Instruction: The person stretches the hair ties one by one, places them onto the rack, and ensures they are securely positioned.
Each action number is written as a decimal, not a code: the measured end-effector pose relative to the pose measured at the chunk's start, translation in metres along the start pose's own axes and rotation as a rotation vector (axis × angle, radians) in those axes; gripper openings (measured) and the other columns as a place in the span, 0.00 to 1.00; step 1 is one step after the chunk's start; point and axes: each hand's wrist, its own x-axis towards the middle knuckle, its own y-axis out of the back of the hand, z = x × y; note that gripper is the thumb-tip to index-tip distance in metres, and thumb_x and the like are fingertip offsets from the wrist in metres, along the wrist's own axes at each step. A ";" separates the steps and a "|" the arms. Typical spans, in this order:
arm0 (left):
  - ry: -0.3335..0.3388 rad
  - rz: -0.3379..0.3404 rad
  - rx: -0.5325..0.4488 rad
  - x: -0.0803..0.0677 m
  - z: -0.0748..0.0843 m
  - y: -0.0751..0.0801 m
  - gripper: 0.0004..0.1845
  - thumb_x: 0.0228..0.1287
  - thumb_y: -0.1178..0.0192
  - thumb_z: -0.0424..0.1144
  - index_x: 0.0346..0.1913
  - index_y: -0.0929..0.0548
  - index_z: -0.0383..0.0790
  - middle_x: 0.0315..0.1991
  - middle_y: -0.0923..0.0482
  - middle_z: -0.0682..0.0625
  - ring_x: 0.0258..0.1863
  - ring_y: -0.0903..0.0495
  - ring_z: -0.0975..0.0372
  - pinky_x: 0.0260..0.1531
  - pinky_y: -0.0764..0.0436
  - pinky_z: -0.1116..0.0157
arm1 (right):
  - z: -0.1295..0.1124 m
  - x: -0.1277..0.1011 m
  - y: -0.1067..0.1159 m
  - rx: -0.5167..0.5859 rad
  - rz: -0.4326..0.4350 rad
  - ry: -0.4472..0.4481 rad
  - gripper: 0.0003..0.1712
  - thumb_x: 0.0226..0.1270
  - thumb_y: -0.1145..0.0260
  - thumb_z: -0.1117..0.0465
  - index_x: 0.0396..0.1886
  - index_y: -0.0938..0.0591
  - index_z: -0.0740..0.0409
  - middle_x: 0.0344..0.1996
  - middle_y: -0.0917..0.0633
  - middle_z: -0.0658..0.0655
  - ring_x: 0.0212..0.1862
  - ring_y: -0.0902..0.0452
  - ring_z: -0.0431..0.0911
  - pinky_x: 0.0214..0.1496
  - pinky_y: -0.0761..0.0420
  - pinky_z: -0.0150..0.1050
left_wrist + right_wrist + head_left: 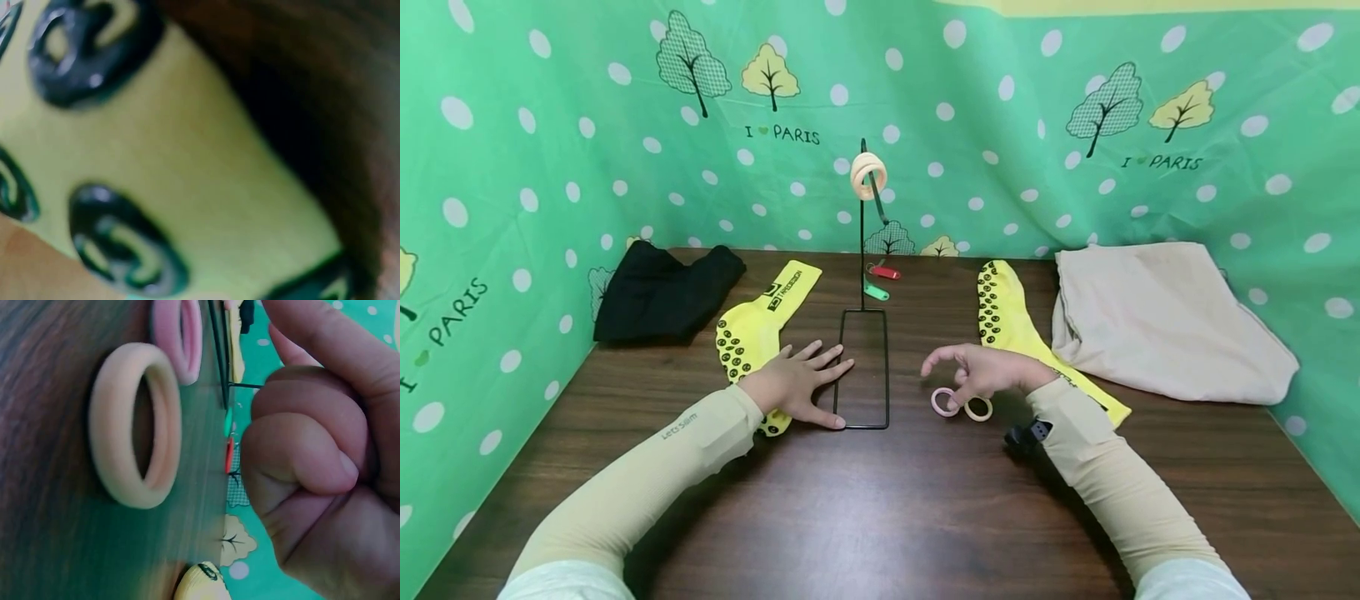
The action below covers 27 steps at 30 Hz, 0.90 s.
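Observation:
My left hand (801,385) lies flat on the table with spread fingers. Its fingertips touch the left side of the black wire stand's base (887,367), and its wrist rests on a yellow grip sock (760,329). That sock (187,175) fills the blurred left wrist view. My right hand (977,373) hovers with curled fingers just above a pink ring (942,402) and a beige ring (978,410), holding nothing. In the right wrist view the beige ring (112,425) and pink ring (165,344) lie on the wood beside the curled fingers (306,456). Two beige rings (868,175) hang on the stand's hook.
A red tag (886,272) and a green tag (876,292) lie behind the stand. A second yellow sock (1003,312) lies right of centre, partly under my right forearm. Black cloth (662,292) sits back left, a folded beige cloth (1157,321) back right. Green dotted fabric walls surround the table.

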 end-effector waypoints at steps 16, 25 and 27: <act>-0.014 0.023 -0.002 0.000 0.001 0.000 0.53 0.46 0.56 0.80 0.73 0.59 0.62 0.75 0.66 0.56 0.74 0.65 0.51 0.66 0.55 0.40 | 0.003 0.006 -0.004 -0.284 -0.064 -0.010 0.27 0.45 0.31 0.77 0.46 0.29 0.61 0.29 0.26 0.54 0.17 0.38 0.37 0.20 0.35 0.28; -0.012 0.014 -0.003 -0.001 0.002 0.001 0.53 0.46 0.56 0.80 0.73 0.59 0.62 0.75 0.66 0.56 0.74 0.65 0.51 0.66 0.55 0.40 | -0.003 0.005 -0.008 -0.285 -0.004 0.019 0.23 0.47 0.33 0.76 0.44 0.28 0.61 0.22 0.28 0.50 0.16 0.38 0.36 0.20 0.35 0.28; -0.011 0.011 -0.003 -0.002 0.002 0.001 0.53 0.46 0.56 0.80 0.73 0.59 0.62 0.75 0.66 0.56 0.74 0.65 0.51 0.66 0.55 0.40 | -0.008 0.004 -0.008 -0.266 0.009 0.035 0.23 0.48 0.33 0.75 0.45 0.28 0.62 0.17 0.30 0.47 0.15 0.39 0.36 0.19 0.36 0.28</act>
